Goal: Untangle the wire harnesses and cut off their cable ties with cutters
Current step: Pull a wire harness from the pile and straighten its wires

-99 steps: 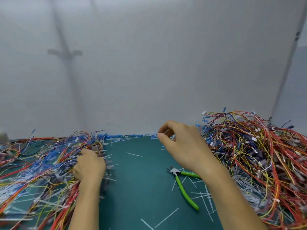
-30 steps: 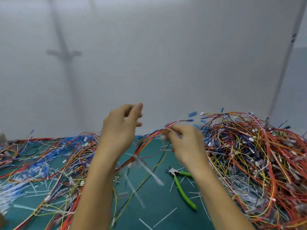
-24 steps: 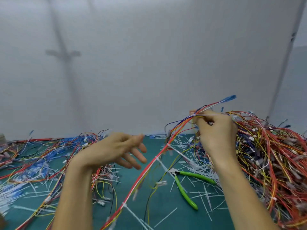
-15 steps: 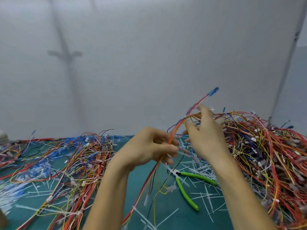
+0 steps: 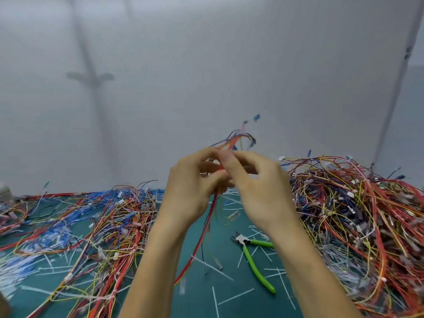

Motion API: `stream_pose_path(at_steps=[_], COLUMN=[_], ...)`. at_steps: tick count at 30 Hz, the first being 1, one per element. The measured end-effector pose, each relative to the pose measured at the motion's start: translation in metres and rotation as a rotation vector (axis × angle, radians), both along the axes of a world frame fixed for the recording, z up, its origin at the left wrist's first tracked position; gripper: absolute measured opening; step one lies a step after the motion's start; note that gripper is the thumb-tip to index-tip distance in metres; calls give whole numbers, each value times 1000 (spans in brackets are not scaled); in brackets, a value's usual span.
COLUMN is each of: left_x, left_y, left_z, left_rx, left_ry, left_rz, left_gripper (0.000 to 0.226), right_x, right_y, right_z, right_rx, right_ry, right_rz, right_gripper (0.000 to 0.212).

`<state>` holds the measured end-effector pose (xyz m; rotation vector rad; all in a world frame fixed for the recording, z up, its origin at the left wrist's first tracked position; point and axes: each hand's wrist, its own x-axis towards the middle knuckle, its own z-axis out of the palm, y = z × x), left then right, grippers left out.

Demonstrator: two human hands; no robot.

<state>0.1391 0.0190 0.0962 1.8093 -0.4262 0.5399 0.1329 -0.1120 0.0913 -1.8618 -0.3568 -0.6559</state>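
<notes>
Two hands raised together | left hand grips one wire harness, fingers curled round it | right hand pinches it just above | red strands hang to green mat | cutters lie on mat near right forearm | left pile, right pile flank

2 hands: L hand, R hand; 1 lifted harness; 1 cutters; 2 piles: L pile, R pile.

Left hand meets right hand, fingers curled.
</notes>
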Motion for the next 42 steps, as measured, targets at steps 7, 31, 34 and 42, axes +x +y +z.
stream_pose_path(at_steps=[7, 31, 34, 42], left_x=[-16, 38, 39, 36], left_y=[16, 126, 131, 121], left_z=[10, -88, -97, -83], left_rx=[444, -3, 196, 609], left_ry=[68, 782, 796, 798], left_rz=[-266, 531, 716, 840], left_gripper=[52, 32, 41, 44], right_x=[5, 21, 21, 19], right_y=[-28, -47, -43, -32], right_z=[5, 3, 1, 0], right_rx=[289, 223, 178, 127], right_ry=[63, -10, 10, 45], right_rz=[228, 167, 185, 205], right_gripper=[15, 23, 25, 23])
